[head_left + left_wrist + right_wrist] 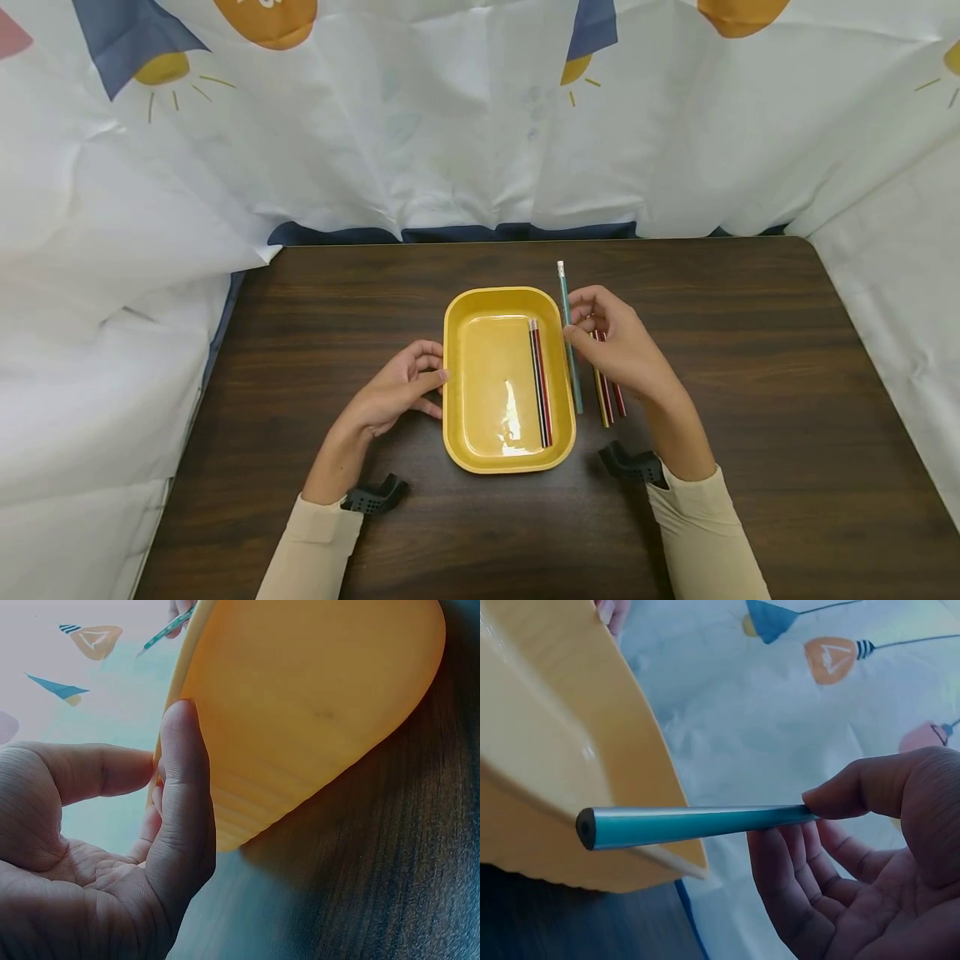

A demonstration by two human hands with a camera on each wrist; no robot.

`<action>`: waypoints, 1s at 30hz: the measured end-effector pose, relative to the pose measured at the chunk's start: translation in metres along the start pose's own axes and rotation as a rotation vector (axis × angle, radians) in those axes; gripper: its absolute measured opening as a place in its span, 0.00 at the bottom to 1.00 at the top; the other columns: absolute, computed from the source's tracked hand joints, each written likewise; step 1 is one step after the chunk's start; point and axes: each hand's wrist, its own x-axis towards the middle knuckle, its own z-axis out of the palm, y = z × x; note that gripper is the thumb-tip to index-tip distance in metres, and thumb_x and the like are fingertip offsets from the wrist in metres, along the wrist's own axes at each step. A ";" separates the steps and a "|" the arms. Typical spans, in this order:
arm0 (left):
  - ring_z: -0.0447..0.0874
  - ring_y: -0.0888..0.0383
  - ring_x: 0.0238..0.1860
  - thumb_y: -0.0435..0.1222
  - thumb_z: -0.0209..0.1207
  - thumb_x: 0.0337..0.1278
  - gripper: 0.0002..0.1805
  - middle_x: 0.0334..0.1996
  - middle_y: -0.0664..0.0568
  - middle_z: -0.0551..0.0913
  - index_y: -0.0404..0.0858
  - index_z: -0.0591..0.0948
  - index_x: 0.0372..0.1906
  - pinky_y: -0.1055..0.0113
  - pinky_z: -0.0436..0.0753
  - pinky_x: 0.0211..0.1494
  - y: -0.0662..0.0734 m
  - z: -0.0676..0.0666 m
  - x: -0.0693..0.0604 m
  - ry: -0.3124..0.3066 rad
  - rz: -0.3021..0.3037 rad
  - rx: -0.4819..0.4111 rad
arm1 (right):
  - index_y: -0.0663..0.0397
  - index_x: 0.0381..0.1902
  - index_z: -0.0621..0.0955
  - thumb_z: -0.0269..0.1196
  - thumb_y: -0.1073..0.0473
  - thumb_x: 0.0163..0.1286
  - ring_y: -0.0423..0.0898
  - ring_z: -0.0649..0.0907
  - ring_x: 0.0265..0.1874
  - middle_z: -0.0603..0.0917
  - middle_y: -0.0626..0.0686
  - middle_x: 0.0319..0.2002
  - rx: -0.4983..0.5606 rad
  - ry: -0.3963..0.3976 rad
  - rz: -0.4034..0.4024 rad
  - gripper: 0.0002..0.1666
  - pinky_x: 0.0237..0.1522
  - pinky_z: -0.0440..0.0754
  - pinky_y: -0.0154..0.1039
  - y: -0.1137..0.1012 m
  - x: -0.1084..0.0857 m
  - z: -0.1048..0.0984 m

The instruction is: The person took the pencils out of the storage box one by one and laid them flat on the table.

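My right hand (621, 340) pinches a teal pencil (574, 379) between thumb and fingers, just beside the right rim of a yellow tray (480, 367). The pencil's white eraser end points away from me; in the right wrist view its blunt, unsharpened end (586, 829) faces the camera. On the tray's left side, my left hand (401, 385) grips the rim, thumb on top and fingers at the outer wall. Inside the tray, a black pencil (537, 387) and a red pencil (544, 387) lie side by side. More striped pencils (603, 396) lie on the table, partly hidden under my right hand.
A dark wood table (300, 333) carries everything. White curtain (450, 125) with printed lamps hangs along its back edge and both sides. Black wrist straps (375, 495) sit on both arms over beige sleeves (313, 550).
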 end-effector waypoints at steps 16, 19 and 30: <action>0.81 0.53 0.44 0.32 0.57 0.76 0.28 0.53 0.37 0.75 0.28 0.60 0.71 0.58 0.95 0.39 -0.002 0.000 0.001 -0.004 -0.004 0.000 | 0.65 0.66 0.72 0.62 0.66 0.77 0.44 0.82 0.41 0.77 0.56 0.48 0.052 0.070 -0.001 0.23 0.36 0.91 0.40 0.019 -0.012 -0.023; 0.81 0.53 0.45 0.32 0.57 0.76 0.29 0.53 0.37 0.75 0.28 0.59 0.71 0.58 0.95 0.39 -0.002 0.000 0.000 -0.008 -0.003 -0.002 | 0.66 0.66 0.71 0.61 0.66 0.77 0.44 0.82 0.41 0.77 0.57 0.48 0.042 0.066 0.007 0.24 0.37 0.90 0.41 0.022 -0.013 -0.024; 0.80 0.53 0.44 0.31 0.56 0.75 0.28 0.53 0.37 0.75 0.29 0.59 0.71 0.58 0.94 0.38 0.001 0.000 0.000 -0.001 -0.007 -0.011 | 0.66 0.69 0.70 0.60 0.66 0.78 0.47 0.83 0.41 0.77 0.53 0.47 0.048 0.087 0.012 0.25 0.36 0.90 0.38 0.030 -0.011 -0.032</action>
